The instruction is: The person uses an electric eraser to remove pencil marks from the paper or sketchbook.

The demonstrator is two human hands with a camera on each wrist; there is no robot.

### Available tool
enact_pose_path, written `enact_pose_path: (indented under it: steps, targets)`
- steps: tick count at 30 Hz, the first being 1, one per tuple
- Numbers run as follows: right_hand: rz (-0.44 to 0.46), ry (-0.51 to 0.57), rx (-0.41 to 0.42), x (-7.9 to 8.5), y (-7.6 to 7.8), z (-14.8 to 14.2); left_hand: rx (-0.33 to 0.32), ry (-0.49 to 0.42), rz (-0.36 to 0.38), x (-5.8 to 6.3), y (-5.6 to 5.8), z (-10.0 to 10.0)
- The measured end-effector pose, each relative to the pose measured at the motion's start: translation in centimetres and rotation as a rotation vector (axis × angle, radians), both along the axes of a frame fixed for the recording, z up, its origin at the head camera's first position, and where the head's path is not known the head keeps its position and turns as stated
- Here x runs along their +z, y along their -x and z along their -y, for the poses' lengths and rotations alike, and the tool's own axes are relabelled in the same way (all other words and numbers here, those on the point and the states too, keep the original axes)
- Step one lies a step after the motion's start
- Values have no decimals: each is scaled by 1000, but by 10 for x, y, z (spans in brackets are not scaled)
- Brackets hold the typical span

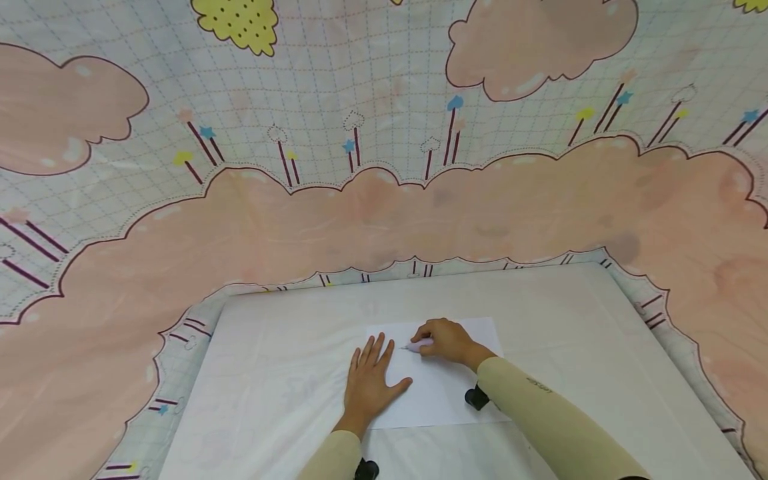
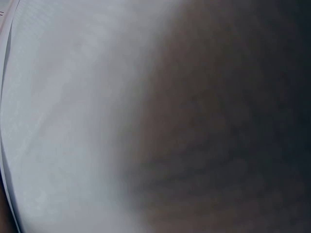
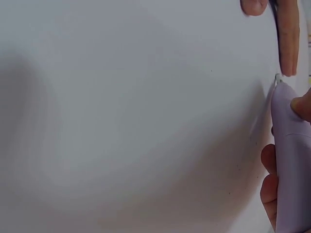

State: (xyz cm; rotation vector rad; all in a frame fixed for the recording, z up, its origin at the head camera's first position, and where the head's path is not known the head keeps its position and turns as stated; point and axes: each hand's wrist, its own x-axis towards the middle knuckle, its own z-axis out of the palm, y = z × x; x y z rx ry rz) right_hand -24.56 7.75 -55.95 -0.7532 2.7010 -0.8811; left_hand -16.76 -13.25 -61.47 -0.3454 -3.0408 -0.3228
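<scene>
A sheet of white paper [image 1: 438, 400] lies on the white-covered table. My left hand [image 1: 367, 385] rests flat on its left part, with fingers spread and thumb out. My right hand [image 1: 450, 341] grips a lavender pen-shaped tool [image 3: 291, 165], thumb on its upper side and fingers curled beneath. The tool's thin pale tip points left, close to the left fingers [image 3: 289, 39] in the right wrist view. Whether the tip touches the paper I cannot tell. A blurred brown shape fills much of the left wrist view. Tiny dark specks dot the paper in the right wrist view.
The white table [image 1: 282, 373] extends around the paper on all sides. Behind and beside it hangs or lies a patterned cloth [image 1: 372, 220] with peach cloud shapes. Black wrist-camera mounts [image 1: 477, 398] sit under both sleeves.
</scene>
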Motion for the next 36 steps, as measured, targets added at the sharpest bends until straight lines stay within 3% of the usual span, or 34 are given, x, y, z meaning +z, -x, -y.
enact_pose_path:
  steps: [17, 25, 36]
  targets:
    - [29, -29, -45, 5, -2, -6, 6, -13, -9, 2, -1, 0]
    - [3, -10, 1, 1, 0, -1, -5, -15, -14, 3, -2, -1]
    - [7, -1, -2, 2, 0, 5, 3, -1, 6, 2, -1, 0]
